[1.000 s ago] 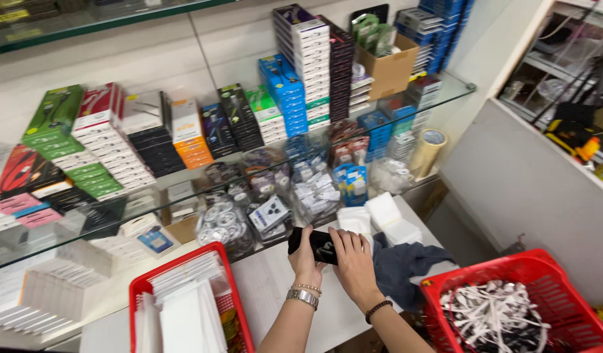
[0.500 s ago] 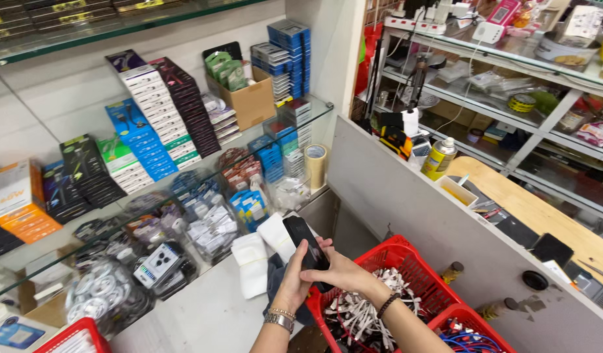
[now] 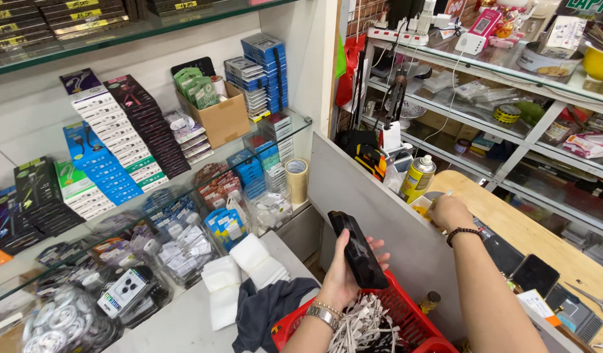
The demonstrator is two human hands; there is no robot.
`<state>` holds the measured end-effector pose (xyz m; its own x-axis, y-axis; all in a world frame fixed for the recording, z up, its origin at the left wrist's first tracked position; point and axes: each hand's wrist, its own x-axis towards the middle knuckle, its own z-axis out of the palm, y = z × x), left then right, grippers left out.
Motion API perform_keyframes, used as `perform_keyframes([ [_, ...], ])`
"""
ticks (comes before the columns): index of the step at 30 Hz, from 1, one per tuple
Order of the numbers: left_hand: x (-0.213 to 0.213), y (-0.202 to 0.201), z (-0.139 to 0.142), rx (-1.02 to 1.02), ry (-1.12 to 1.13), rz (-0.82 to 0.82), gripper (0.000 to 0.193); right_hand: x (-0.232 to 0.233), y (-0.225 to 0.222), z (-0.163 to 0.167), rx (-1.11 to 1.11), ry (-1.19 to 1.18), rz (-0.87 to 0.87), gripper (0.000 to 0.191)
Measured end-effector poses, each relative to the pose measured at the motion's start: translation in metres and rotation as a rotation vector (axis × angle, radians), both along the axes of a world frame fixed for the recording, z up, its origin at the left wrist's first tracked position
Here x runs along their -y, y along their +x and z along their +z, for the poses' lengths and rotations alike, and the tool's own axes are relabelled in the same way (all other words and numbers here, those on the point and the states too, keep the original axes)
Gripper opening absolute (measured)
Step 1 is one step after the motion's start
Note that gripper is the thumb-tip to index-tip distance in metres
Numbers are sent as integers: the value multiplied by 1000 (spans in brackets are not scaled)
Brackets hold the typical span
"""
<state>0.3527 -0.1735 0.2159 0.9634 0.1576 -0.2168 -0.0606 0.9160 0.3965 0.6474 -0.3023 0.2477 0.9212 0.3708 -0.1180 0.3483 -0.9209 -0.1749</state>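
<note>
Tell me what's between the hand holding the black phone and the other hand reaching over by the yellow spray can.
In the head view, the grey partition wall stands between the left hand, holding the black phone, and the right hand near the yellow spray can.

Glossy black plastic phone (image 3: 357, 252), red plastic basket (image 3: 406, 307) — matt wooden counter (image 3: 511, 225), smooth glass shelf (image 3: 203, 176), dark cloth (image 3: 269, 310)
</note>
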Motion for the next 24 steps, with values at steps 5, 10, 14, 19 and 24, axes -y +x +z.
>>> perform_keyframes([
  [5, 12, 25, 0, -63, 0, -38, 72, -3, 0, -19, -128, -43, -53, 38],
  [10, 17, 33, -4, -72, -15, -39, 72, 1, -6, -24, -92, -107, -14, 32],
  [14, 13, 33, 0, -101, 8, -34, 72, 1, -2, -22, -95, -82, 1, 23],
  [19, 3, 28, 7, -89, 26, 1, 75, 1, -5, -7, -69, -89, -21, 16],
  [24, -7, 17, 13, -77, 70, 20, 81, -5, -36, 28, 154, 138, 18, 21],
])
